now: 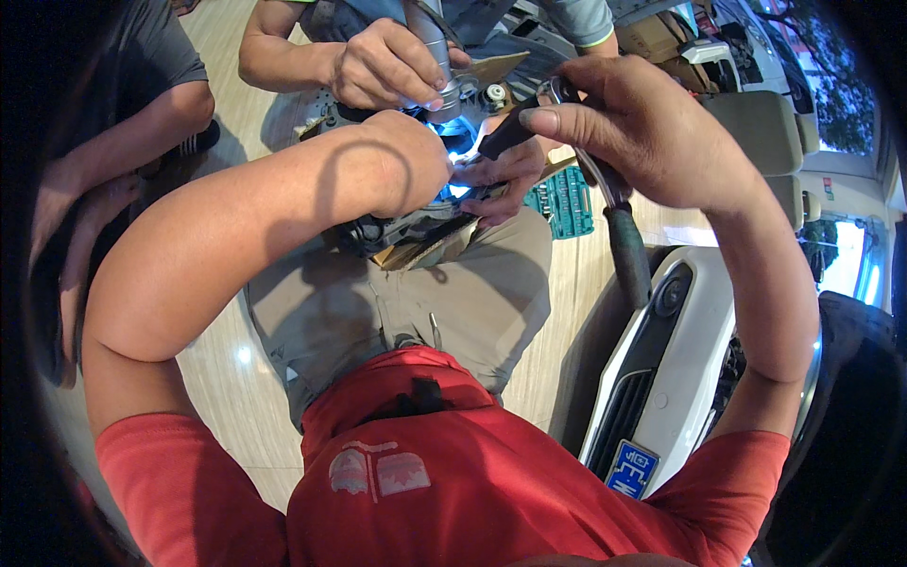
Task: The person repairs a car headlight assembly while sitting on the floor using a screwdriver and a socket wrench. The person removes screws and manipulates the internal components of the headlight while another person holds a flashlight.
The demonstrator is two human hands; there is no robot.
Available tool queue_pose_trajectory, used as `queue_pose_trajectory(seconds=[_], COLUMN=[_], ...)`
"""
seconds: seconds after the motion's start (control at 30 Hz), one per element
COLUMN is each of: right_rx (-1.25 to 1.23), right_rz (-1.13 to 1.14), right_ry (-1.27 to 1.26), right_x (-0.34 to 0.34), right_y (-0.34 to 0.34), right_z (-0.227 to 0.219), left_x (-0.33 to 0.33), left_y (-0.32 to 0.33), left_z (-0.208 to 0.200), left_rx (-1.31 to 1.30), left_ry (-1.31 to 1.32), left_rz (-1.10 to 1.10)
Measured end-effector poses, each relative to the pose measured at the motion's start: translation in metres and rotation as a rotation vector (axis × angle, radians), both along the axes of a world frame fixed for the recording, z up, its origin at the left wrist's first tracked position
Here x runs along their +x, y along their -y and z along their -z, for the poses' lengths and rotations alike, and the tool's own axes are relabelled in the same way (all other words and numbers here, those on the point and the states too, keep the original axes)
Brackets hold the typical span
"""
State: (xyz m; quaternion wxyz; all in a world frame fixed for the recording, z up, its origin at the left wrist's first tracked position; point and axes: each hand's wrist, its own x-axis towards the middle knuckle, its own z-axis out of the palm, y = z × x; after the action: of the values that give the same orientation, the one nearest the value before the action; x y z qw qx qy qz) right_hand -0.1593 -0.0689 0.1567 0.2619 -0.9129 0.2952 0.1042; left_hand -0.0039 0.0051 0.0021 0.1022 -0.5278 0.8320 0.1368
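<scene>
My left hand [408, 161] is bent over a dark mechanical part [354, 231] at my lap, its fingers hidden behind the wrist. My right hand [642, 132] grips a hand tool with a bent metal shaft and dark grips [628, 255]; its exact kind is unclear. One dark grip points toward the part, another hangs below my hand. Across from me, another person's hand [392, 66] holds a grey flashlight [430, 42] that lights the part's hollow middle. A further hand [505, 180], seemingly the same person's, touches the part's right side.
A green socket-set case [567, 203] lies on the pale floor beyond my right knee. At my right stands a white car bumper [675, 378] with a blue plate. Another person's arm [132, 142] is at the left. Cardboard boxes [652, 38] and a beige seat [756, 132] are at the upper right.
</scene>
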Motion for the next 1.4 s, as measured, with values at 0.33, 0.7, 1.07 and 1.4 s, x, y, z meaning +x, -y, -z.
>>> queue_pose_trajectory(seconds=[0.33, 0.7, 1.07, 1.4], right_rx=[-0.806, -0.518, 0.016, -0.865], right_rz=[-0.909, -0.467, 0.024, -0.93], right_ry=[0.054, 0.018, -0.026, 0.126], right_x=[-0.001, -0.015, -0.008, 0.001], right_y=[0.012, -0.007, -0.007, 0.009], right_z=[-0.007, 0.003, 0.003, -0.002], left_x=[0.0, 0.001, -0.001, 0.002], left_y=[0.003, -0.001, 0.0, 0.0], left_z=[0.004, 0.003, 0.003, 0.006], left_rx=[0.029, 0.041, 0.054, 0.056], left_ry=[0.002, -0.007, -0.007, 0.018], left_rz=[0.0, -0.021, -0.059, -0.033])
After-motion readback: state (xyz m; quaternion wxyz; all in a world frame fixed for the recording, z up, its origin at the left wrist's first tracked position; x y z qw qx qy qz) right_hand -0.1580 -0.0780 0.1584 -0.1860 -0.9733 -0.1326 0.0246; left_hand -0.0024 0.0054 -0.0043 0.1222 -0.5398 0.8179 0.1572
